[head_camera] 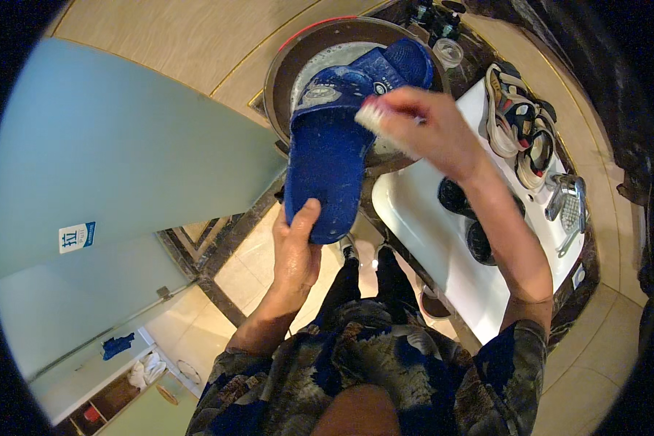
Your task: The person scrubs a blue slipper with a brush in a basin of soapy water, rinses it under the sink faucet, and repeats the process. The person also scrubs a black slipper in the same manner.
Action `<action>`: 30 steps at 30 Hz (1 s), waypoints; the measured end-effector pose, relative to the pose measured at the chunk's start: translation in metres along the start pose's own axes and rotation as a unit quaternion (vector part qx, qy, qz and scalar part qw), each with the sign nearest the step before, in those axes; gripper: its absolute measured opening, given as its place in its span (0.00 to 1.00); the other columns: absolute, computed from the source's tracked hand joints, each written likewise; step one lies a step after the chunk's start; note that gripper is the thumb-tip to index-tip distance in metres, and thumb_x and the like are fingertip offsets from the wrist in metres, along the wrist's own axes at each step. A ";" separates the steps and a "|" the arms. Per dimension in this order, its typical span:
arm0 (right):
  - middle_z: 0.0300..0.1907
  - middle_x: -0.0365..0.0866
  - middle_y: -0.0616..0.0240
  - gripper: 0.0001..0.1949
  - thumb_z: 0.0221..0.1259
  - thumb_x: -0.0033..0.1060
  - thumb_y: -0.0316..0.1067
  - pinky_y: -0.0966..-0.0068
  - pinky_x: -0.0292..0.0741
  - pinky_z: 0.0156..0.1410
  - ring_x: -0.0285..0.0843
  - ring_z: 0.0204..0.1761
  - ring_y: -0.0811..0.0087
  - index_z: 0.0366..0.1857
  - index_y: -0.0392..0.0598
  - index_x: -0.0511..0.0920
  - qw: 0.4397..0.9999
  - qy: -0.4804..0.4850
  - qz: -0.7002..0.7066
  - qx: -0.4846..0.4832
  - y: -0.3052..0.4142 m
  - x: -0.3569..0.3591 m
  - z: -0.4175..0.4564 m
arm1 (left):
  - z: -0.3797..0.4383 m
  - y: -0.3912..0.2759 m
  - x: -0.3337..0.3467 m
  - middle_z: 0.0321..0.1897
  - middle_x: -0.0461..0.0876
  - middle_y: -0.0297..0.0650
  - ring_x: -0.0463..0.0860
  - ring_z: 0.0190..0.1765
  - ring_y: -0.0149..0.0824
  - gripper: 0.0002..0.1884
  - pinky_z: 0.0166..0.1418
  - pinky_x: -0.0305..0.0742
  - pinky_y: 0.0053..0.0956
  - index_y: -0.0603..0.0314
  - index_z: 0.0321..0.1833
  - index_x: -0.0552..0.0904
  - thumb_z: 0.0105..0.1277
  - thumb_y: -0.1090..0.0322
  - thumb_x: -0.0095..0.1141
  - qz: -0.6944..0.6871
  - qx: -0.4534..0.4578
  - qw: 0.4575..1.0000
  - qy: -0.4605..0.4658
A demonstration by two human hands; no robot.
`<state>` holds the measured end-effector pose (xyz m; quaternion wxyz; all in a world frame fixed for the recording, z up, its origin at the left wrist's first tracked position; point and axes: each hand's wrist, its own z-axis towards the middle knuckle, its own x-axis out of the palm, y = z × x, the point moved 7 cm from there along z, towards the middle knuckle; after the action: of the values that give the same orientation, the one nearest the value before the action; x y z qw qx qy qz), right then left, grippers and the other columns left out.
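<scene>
My left hand [298, 250] grips the heel end of a blue rubber slide sandal [327, 163], thumb on the footbed. The sandal's strap end lies over a round basin [283, 65] of sudsy water. A second blue slide [406, 60] rests in the basin behind it. In my right hand [436, 131] is a scrub brush [375, 114] with pale bristles and a reddish back, blurred and close to the sandal's right edge by the strap. Wet foam shows on the held sandal's strap.
A white sink [414, 218] on my right holds dark shoes [479, 240], partly behind my forearm. Strapped sandals [518, 120] stand on its rim near a chrome faucet [565, 201]. A glass jar [448, 52] sits behind the basin. To the left is a frosted glass door [125, 147].
</scene>
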<state>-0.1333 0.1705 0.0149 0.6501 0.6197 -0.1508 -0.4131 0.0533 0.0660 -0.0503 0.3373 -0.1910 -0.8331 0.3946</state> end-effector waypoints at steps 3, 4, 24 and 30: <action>0.26 0.75 0.61 0.10 0.46 0.62 0.38 0.70 0.74 0.35 0.76 0.30 0.62 0.25 0.42 0.78 0.968 -0.019 -0.233 -0.097 0.030 0.015 -0.013 | -0.007 0.013 0.014 0.48 0.76 0.46 0.80 0.45 0.40 0.27 0.44 0.81 0.36 0.70 0.57 0.67 0.59 0.59 0.56 0.034 -0.052 0.996 0.068; 0.29 0.74 0.60 0.10 0.45 0.63 0.36 0.69 0.74 0.37 0.75 0.33 0.61 0.27 0.41 0.77 0.954 -0.009 -0.280 -0.106 0.037 0.022 -0.015 | -0.007 0.022 0.016 0.46 0.77 0.46 0.81 0.42 0.38 0.26 0.40 0.82 0.32 0.70 0.56 0.67 0.60 0.60 0.55 0.026 -0.085 0.993 0.077; 0.26 0.76 0.55 0.12 0.52 0.59 0.36 0.63 0.73 0.28 0.77 0.25 0.55 0.38 0.43 0.74 0.838 0.078 -0.534 -0.086 0.027 0.070 -0.023 | 0.006 0.047 0.011 0.36 0.81 0.42 0.82 0.35 0.35 0.18 0.35 0.81 0.28 0.65 0.49 0.74 0.62 0.58 0.50 0.059 -0.145 0.972 0.177; 0.24 0.79 0.52 0.12 0.57 0.52 0.40 0.59 0.73 0.30 0.78 0.25 0.51 0.36 0.42 0.75 0.820 0.056 -0.568 -0.048 0.005 0.086 0.002 | 0.006 0.043 0.017 0.33 0.81 0.42 0.82 0.30 0.35 0.16 0.32 0.79 0.26 0.64 0.47 0.73 0.64 0.59 0.46 0.096 -0.135 0.961 0.220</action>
<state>-0.0800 0.1066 -0.0070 0.3360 0.5859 0.2846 -0.6803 0.0394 0.0990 -0.0805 0.4443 -0.3961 -0.7613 0.2572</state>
